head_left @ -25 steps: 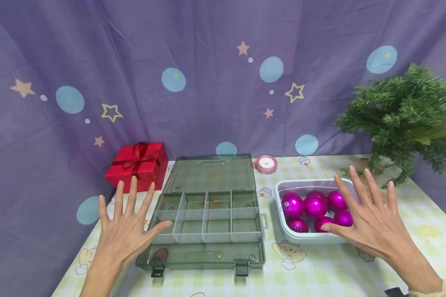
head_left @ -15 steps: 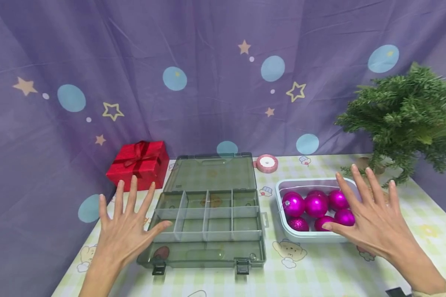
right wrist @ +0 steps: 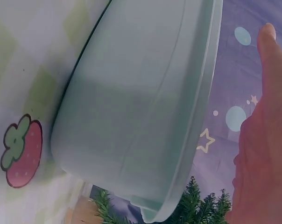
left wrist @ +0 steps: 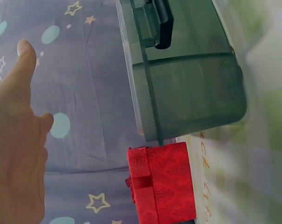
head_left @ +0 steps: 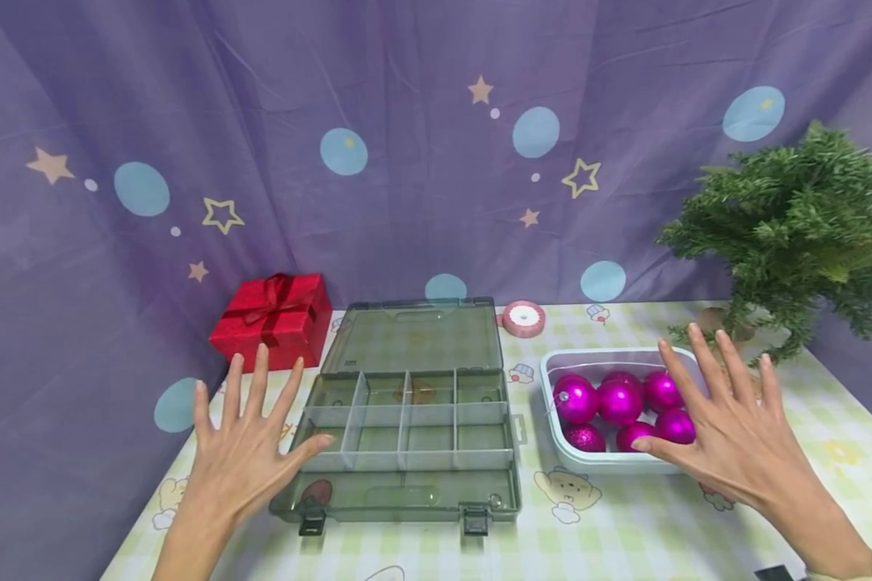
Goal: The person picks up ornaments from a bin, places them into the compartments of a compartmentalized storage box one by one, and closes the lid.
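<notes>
My left hand [head_left: 243,456] is spread with straight fingers and holds nothing, its thumb overlapping the left side of a smoky green divided organizer box [head_left: 400,492]. The box lies with its see-through lid [head_left: 414,339] folded back; clear dividers split it into several compartments, and two black latches face me. Fingers spread wide, my right hand [head_left: 741,436] hovers above the right end of a pale blue plastic tub [head_left: 589,461] and partly hides it. Inside the tub lie several shiny magenta ball ornaments [head_left: 620,402]. In the right wrist view, the hand stands apart from the tub wall [right wrist: 127,112].
A red gift box [head_left: 272,323] with a ribbon bow stands at the back left. Behind the organizer sits a roll of pink ribbon [head_left: 524,319]. An artificial green fir tree [head_left: 792,226] rises at the back right, and a purple curtain [head_left: 407,218] hangs behind the checked tablecloth [head_left: 574,549].
The head view shifts slightly, so the tabletop things appear a little higher and farther right. Both hands keep their spread pose over the same spots, and nothing is picked up.
</notes>
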Demonstrator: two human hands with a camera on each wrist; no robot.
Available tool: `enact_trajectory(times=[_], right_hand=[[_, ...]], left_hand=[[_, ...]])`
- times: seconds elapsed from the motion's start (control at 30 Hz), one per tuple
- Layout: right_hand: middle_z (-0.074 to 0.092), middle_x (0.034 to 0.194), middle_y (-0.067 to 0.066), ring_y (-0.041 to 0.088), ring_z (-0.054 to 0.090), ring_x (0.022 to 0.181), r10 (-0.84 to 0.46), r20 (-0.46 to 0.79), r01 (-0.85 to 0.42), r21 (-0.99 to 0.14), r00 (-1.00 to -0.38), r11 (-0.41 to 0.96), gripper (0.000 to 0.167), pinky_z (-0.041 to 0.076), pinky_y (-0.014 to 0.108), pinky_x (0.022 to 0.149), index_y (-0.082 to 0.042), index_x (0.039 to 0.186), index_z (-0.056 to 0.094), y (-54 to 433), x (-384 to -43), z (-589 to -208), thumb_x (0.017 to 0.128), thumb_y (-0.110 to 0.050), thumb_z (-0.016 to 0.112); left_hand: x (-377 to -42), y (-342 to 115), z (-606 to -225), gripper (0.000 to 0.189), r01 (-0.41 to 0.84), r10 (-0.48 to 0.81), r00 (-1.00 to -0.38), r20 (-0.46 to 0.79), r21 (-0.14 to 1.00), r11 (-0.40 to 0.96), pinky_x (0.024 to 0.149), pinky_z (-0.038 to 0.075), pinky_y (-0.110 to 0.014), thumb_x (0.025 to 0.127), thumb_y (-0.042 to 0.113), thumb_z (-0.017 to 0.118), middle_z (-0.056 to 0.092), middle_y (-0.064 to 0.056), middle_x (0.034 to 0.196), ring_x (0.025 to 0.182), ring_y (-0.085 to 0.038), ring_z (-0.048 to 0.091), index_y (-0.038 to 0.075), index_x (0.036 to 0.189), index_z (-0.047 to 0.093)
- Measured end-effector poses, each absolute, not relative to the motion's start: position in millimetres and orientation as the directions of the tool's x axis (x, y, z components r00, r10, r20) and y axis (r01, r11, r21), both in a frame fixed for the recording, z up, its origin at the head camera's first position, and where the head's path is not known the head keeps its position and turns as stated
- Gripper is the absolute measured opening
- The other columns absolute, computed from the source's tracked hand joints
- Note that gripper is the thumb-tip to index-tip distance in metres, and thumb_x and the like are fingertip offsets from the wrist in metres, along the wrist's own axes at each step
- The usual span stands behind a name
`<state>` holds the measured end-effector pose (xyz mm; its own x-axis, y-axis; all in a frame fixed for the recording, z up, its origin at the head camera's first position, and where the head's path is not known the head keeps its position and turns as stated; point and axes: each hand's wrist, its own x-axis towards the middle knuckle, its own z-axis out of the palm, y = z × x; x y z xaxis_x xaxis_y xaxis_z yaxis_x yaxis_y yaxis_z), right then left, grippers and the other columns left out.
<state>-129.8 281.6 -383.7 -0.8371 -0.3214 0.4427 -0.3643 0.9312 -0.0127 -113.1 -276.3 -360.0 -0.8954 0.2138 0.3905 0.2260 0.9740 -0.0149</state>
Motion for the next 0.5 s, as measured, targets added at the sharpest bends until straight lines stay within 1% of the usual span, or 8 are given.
enact_trajectory(times=[0.07,0.13,0.2,0.3,0.33,0.4,0.5], right_hand=[[0.000,0.173,0.013,0.039,-0.001,0.157,-0.339,0.470,-0.397,-0.028,-0.815,0.917,0.121,-0.005,0.065,0.121,-0.021,0.169,0.013,281.1,-131.4,-385.4,0.078,-0.081,0.067],[0.008,0.172,0.015,0.045,0.012,0.154,-0.347,0.489,-0.434,-0.073,-0.800,0.898,0.118,0.005,0.069,0.120,-0.020,0.168,0.020,279.2,-133.1,-387.0,0.078,-0.076,0.072],[0.021,0.169,0.017,0.049,0.025,0.147,-0.346,0.498,-0.470,-0.145,-0.795,0.871,0.112,0.018,0.073,0.113,-0.019,0.166,0.026,275.9,-134.6,-388.1,0.079,-0.066,0.078],[0.038,0.159,0.016,0.049,0.037,0.138,-0.331,0.484,-0.502,-0.278,-0.810,0.819,0.101,0.029,0.075,0.102,-0.017,0.163,0.035,269.2,-136.6,-388.7,0.081,-0.047,0.086],[0.044,0.155,0.015,0.047,0.040,0.136,-0.330,0.481,-0.511,-0.316,-0.812,0.799,0.096,0.032,0.073,0.100,-0.016,0.161,0.039,266.8,-137.7,-388.7,0.082,-0.041,0.087],[0.053,0.146,0.012,0.041,0.047,0.131,-0.339,0.488,-0.540,-0.361,-0.804,0.760,0.086,0.038,0.066,0.098,-0.014,0.155,0.047,262.2,-140.9,-389.0,0.083,-0.032,0.089],[0.060,0.137,0.007,0.034,0.054,0.123,-0.363,0.495,-0.574,-0.387,-0.790,0.721,0.075,0.044,0.057,0.092,-0.014,0.147,0.055,255.5,-146.5,-389.9,0.082,-0.025,0.090]], left_hand=[[-110.2,-278.0,-360.8,0.098,0.241,0.220,-0.900,0.376,0.011,0.970,0.116,-0.012,-0.071,0.093,0.072,0.058,-0.013,-0.007,0.173,0.157,-0.036,-0.010,0.030,0.169,0.012],[-107.0,-280.6,-361.8,0.096,0.268,0.228,-0.908,0.350,0.069,0.961,0.117,-0.009,-0.071,0.095,0.066,0.060,-0.013,-0.008,0.173,0.157,-0.037,-0.010,0.029,0.169,0.009],[-104.1,-283.5,-363.9,0.097,0.296,0.233,-0.918,0.321,0.165,0.941,0.117,-0.002,-0.073,0.096,0.059,0.064,-0.009,-0.012,0.173,0.156,-0.042,-0.002,0.026,0.169,0.009],[-97.9,-287.4,-367.2,0.099,0.275,0.198,-0.950,0.242,0.350,0.895,0.111,0.016,-0.078,0.094,0.052,0.072,0.003,-0.016,0.172,0.152,-0.051,0.012,0.025,0.169,0.012],[-95.5,-288.9,-368.8,0.100,0.253,0.178,-0.961,0.213,0.407,0.878,0.108,0.020,-0.080,0.093,0.051,0.074,0.008,-0.017,0.172,0.150,-0.054,0.016,0.025,0.169,0.014],[-90.9,-291.6,-372.4,0.099,0.195,0.134,-0.979,0.155,0.496,0.846,0.101,0.028,-0.081,0.092,0.049,0.077,0.019,-0.018,0.169,0.148,-0.056,0.022,0.025,0.168,0.020],[-84.4,-296.0,-379.3,0.092,0.126,0.086,-0.992,0.096,0.593,0.795,0.100,0.034,-0.078,0.092,0.045,0.079,0.033,-0.017,0.163,0.145,-0.051,0.032,0.026,0.165,0.027]])
